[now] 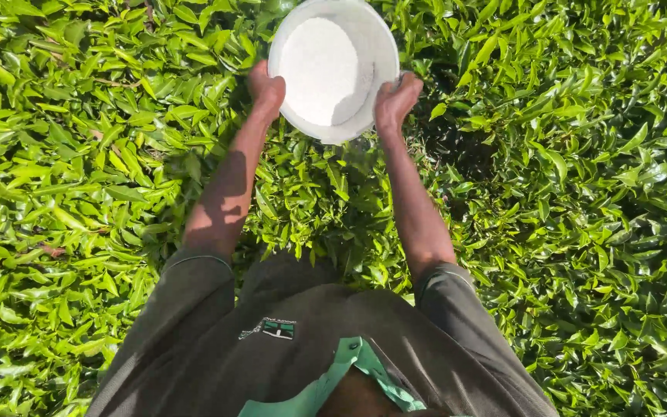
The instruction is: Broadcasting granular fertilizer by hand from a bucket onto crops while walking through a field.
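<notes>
White bucket [332, 69] up at 12 o'clock over green leafy bushes [580, 232]. Left hand [266, 89] & right hand [397, 99] each w/ grip clasped on its rim, opp. sides.

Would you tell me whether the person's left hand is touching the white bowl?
Touching. The head view shows the left hand pressed against the near rim of the white bowl, with no gap visible between them.

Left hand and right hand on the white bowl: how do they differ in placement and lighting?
The left hand grips the white bowl at its left rim, mostly shaded; the right hand grips the right rim, sunlit across its knuckles. The right hand sits slightly lower. Both hold the bowl above green leafy bushes.
</notes>
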